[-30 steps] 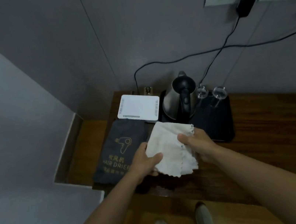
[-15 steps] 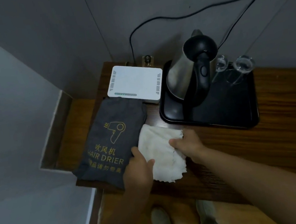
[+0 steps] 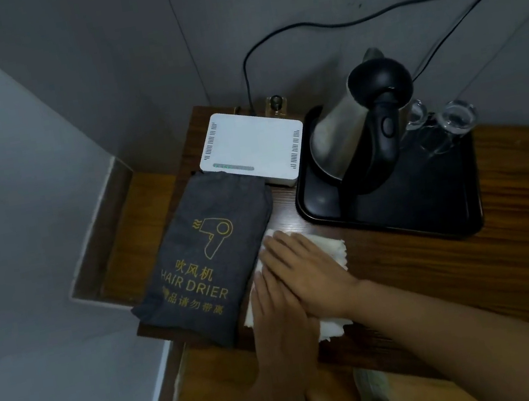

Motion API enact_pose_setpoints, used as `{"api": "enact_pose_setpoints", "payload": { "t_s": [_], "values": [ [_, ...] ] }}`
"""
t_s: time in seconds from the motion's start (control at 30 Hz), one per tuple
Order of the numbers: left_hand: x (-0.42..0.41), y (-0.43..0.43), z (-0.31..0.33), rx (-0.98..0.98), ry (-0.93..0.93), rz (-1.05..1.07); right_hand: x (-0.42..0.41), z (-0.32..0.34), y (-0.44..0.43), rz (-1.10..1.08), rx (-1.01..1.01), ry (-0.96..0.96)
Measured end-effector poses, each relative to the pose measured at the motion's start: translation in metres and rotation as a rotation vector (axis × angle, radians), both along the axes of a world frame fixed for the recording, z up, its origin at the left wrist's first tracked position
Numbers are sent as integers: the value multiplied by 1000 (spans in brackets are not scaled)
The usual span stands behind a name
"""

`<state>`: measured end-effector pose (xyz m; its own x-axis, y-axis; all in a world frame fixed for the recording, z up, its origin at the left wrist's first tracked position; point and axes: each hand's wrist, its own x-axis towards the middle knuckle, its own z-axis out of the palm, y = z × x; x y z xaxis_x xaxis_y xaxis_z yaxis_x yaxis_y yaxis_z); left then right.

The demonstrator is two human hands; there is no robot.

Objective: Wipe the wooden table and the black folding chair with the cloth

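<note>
A cream cloth [image 3: 335, 248] lies flat on the wooden table [image 3: 523, 246] near its front left corner, just right of a grey bag. My left hand [image 3: 281, 326] and my right hand [image 3: 309, 271] both press down on the cloth with fingers stretched out. The right hand lies partly across the left hand's fingers. Most of the cloth is hidden under the hands; only its frilled edges show. No black folding chair is in view.
A grey "HAIR DRIER" bag [image 3: 203, 262] touches the cloth's left edge. Behind it sits a white router [image 3: 251, 147]. A black tray [image 3: 429, 202] holds a steel kettle [image 3: 352, 131] and two upturned glasses [image 3: 458, 117]. Cables run up the wall. Floor and my shoes lie below.
The cloth went from being held up in both hands to lying on the table. Both hands have flattened on top of it, and the view has moved closer.
</note>
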<state>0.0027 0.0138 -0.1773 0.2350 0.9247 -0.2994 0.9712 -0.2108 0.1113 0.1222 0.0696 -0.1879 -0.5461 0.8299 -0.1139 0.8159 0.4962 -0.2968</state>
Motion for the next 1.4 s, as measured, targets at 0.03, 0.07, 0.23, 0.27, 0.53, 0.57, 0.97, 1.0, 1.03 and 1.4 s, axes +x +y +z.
{"api": "enact_pose_setpoints", "payload": {
  "t_s": [0.03, 0.07, 0.23, 0.27, 0.53, 0.57, 0.97, 1.0, 1.03, 1.4],
  "values": [
    [-2, -5, -4, -29, -17, 28, 1, -7, -1, 13, -37, -52],
    [-4, -9, -8, -45, -19, 47, 4, -14, -1, 20, -72, -84],
    [-4, -15, -21, -25, -52, 54, 16, -29, 1, 36, -38, -23],
    [-4, -15, -22, -15, -68, 51, 18, -31, -1, 11, -21, 0],
    [-5, -11, -19, 1, -87, 8, 19, -26, -13, -60, 74, -87],
    [-6, -9, -17, -3, -75, -10, 18, -26, -15, -62, 108, -100],
    [-13, 27, 10, -144, 125, -177, 0, 5, -33, -223, -161, -288],
    [-13, 29, 17, -164, 143, -185, -1, 13, -37, -222, -165, -306],
    [-11, 30, 25, -170, 155, -196, -2, 24, -42, -231, -164, -305],
    [24, -51, 148, -135, -70, -333, 34, 176, -154, -458, -322, 20]
  ]
}}
